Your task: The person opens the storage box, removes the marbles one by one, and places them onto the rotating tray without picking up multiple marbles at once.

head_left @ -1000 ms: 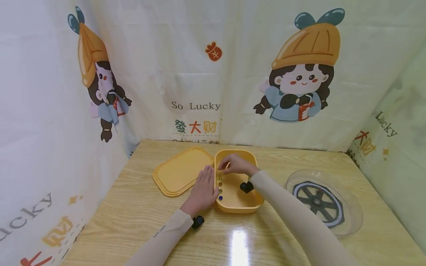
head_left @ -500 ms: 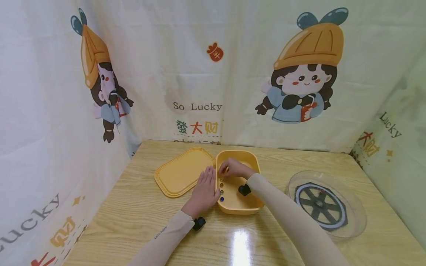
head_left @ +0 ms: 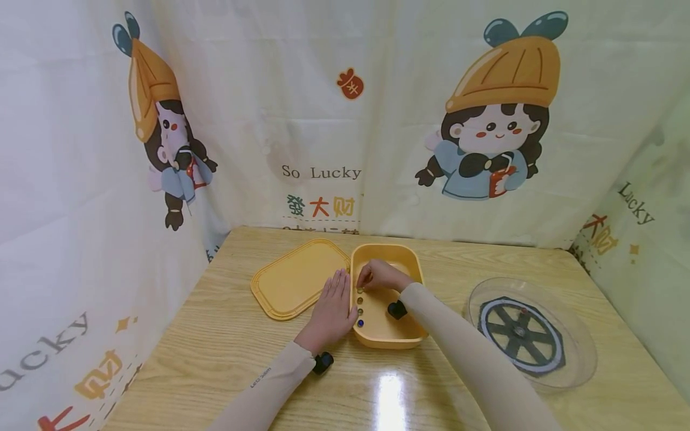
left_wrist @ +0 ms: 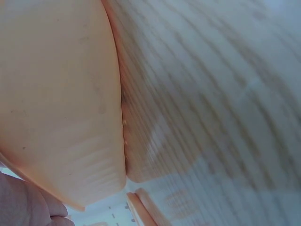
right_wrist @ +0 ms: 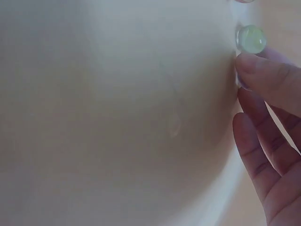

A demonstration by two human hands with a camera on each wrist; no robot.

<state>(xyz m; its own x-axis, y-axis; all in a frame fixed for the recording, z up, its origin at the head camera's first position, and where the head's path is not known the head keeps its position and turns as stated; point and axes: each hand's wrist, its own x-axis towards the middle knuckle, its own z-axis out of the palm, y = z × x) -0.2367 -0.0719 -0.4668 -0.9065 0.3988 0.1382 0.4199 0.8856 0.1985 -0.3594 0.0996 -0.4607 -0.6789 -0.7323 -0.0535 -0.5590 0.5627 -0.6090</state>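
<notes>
A row of several small glass marbles lies along the left inner wall of a yellow plastic box (head_left: 390,343), with a blue marble (head_left: 360,323) at the near end. My right hand (head_left: 380,274) reaches into the box at the far end of that row. In the right wrist view its thumb and fingers pinch a mostly hidden marble (right_wrist: 242,84), beside a pale green marble (right_wrist: 252,39). My left hand (head_left: 330,311) lies with straight fingers against the box's left side, thumb at the rim; the left wrist view shows the box's outer wall (left_wrist: 61,103).
Left of the box lies its flat yellow lid (head_left: 299,278) on the wooden table (head_left: 215,335). A clear round container (head_left: 584,359) with a dark spoked wheel (head_left: 520,332) inside stands to the right. Printed curtains (head_left: 399,120) surround the table.
My right hand has come down and slightly nearer inside the box, toward the row of marbles. The left hand stays in place at the box's side.
</notes>
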